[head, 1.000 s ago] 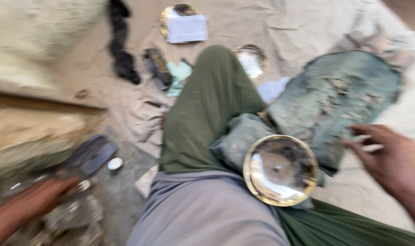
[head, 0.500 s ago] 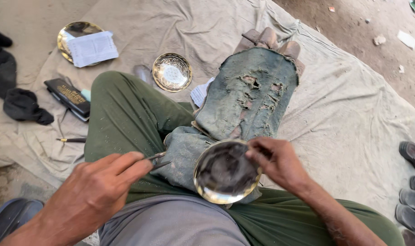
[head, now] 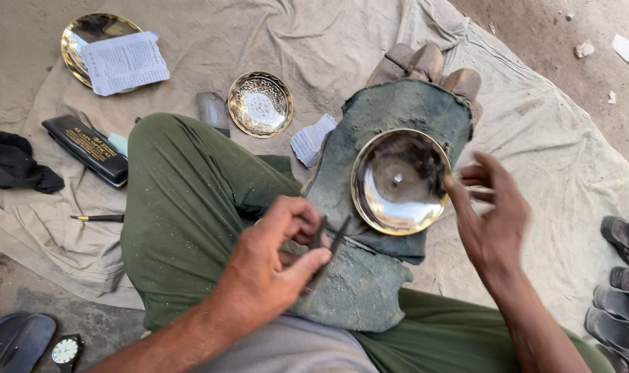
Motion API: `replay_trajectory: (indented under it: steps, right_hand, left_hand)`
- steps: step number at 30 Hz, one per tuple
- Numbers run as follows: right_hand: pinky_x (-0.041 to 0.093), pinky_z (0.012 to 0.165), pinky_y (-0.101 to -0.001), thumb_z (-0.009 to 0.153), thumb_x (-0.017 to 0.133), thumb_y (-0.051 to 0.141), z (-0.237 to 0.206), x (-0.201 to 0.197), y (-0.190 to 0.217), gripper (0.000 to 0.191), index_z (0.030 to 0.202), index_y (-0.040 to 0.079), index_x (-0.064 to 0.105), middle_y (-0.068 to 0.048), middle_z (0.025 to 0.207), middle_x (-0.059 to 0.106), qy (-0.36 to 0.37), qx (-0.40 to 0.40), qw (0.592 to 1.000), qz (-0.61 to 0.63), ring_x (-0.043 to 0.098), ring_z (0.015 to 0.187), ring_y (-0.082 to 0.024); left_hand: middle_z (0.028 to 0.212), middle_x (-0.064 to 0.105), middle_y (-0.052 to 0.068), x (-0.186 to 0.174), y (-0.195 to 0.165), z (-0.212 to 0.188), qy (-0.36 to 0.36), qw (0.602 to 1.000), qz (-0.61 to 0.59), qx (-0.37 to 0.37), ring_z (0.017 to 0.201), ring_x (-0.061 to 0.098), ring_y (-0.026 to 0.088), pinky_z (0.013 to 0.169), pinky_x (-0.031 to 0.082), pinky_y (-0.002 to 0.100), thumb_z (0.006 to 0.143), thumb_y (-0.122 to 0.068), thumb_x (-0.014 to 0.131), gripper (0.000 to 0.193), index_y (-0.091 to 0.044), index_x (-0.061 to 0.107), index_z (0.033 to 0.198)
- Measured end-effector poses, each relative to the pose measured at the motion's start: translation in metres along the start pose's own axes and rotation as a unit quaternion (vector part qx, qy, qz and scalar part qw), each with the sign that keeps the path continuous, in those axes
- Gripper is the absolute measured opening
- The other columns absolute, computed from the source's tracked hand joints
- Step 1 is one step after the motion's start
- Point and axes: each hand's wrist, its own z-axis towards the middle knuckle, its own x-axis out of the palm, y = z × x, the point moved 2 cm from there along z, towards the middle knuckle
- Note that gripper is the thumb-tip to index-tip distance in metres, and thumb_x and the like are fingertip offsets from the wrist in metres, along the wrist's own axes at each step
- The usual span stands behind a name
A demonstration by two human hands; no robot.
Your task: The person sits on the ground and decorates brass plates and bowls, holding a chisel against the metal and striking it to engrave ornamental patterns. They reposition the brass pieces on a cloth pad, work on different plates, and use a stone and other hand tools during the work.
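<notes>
Cloth-covered ground, shiny round brass plate [head: 400, 181]

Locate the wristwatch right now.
In the head view the wristwatch lies at the bottom left corner on the bare ground, just right of a dark sandal and below the edge of the beige cloth.

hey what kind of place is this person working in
Probably an outdoor ground-level metalcraft spot: a cloth spread over bare dirt, brass plates lying about, and a brass bowl at the right hand.
</notes>
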Motion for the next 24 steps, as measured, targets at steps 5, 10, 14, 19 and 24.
replay_trajectory:
  steps: [5, 10, 14, 19, 24]
  right_hand:
    - [0.058, 0.086, -0.0339, 0.078, 0.081, 0.012, -0.072, 0.001, 0.021, 0.039, 0.114, 0.002, 0.070, -0.010, 0.106, 0.074, 0.139, 0.034, 0.980, 0.138, 0.075, 0.097, -0.021]
    - [0.061, 0.087, -0.0358, 0.082, 0.083, 0.014, -0.137, 0.063, -0.061, 0.036, 0.115, 0.004, 0.072, -0.014, 0.106, 0.076, 0.262, 0.018, 0.891, 0.370, 0.074, 0.100, -0.024]
    - [0.062, 0.090, -0.0362, 0.093, 0.084, 0.017, -0.171, 0.104, -0.129, 0.028, 0.117, 0.005, 0.073, -0.016, 0.112, 0.076, 0.317, -0.105, 0.852, 0.404, 0.070, 0.106, -0.025]
    - [0.062, 0.094, -0.0372, 0.097, 0.077, 0.021, -0.197, 0.115, -0.150, 0.028, 0.120, 0.007, 0.071, -0.016, 0.117, 0.075, 0.391, -0.059, 0.835, 0.382, 0.070, 0.111, -0.025]
    - [0.060, 0.096, -0.0402, 0.099, 0.075, 0.021, -0.198, 0.110, -0.125, 0.030, 0.124, 0.006, 0.068, -0.019, 0.120, 0.072, 0.355, 0.001, 0.826, 0.439, 0.068, 0.113, -0.028]
  left_hand:
    - [0.098, 0.071, 0.006, 0.020, 0.011, 0.013, 0.092, 0.992, -0.085, -0.009, 0.087, 0.064, 0.010, 0.063, 0.054, 0.027, 0.093, -0.007, 0.073, 0.035, -0.008, 0.071, 0.128]
    - [0.113, 0.074, 0.011, 0.024, 0.029, 0.012, 0.221, 0.968, -0.078, 0.094, 0.108, 0.073, 0.018, 0.091, 0.061, 0.035, 0.107, -0.013, 0.067, 0.023, -0.004, 0.067, 0.129]
    - [0.112, 0.075, 0.011, 0.011, 0.043, 0.020, 0.286, 0.948, -0.062, 0.128, 0.108, 0.074, 0.020, 0.096, 0.058, 0.034, 0.115, -0.020, 0.062, 0.020, -0.003, 0.068, 0.124]
    - [0.113, 0.073, 0.012, -0.008, 0.053, 0.030, 0.394, 0.912, -0.106, 0.036, 0.107, 0.072, 0.021, 0.094, 0.058, 0.037, 0.112, -0.026, 0.059, 0.029, -0.002, 0.067, 0.126]
    - [0.109, 0.069, 0.011, -0.012, 0.046, 0.026, 0.444, 0.886, -0.127, 0.050, 0.103, 0.068, 0.020, 0.093, 0.056, 0.036, 0.112, -0.029, 0.056, 0.028, -0.004, 0.064, 0.121]
